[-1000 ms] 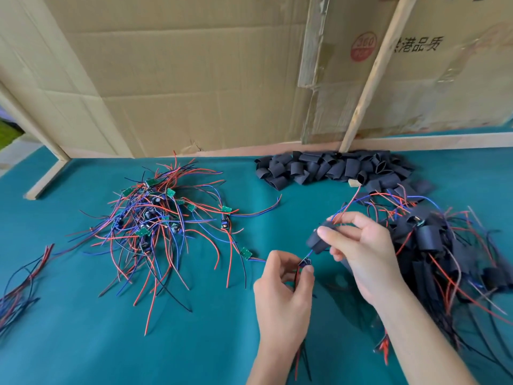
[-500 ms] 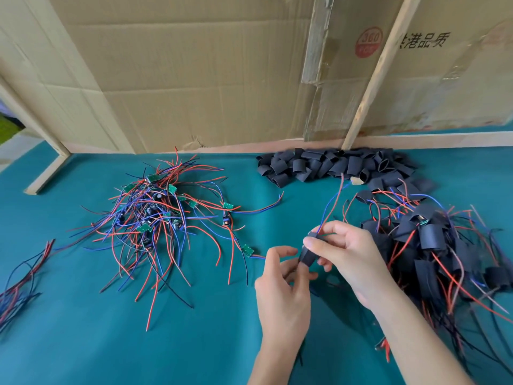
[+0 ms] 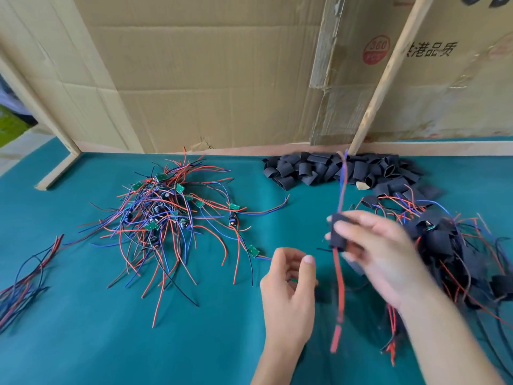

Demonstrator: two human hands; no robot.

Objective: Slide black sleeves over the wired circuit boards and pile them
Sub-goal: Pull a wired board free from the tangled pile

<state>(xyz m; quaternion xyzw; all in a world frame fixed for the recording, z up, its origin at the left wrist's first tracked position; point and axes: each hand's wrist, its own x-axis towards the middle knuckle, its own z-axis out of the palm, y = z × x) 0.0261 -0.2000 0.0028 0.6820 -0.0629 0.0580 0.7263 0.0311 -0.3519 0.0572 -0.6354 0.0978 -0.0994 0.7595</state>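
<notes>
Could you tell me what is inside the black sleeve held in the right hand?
Red and blue wires run out of the top of the black sleeve in the right hand, and red ones hang below. Any circuit board inside is covered.

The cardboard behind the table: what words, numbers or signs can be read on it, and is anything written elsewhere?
"360" in a red round stamp on the cardboard wall; the small line beneath it is too blurred to be sure of.
"港品质" in black characters right of the wooden slat, which hides the start.
Black marks at the top edge are cut off, unreadable.
Nothing else bears readable text.
</notes>
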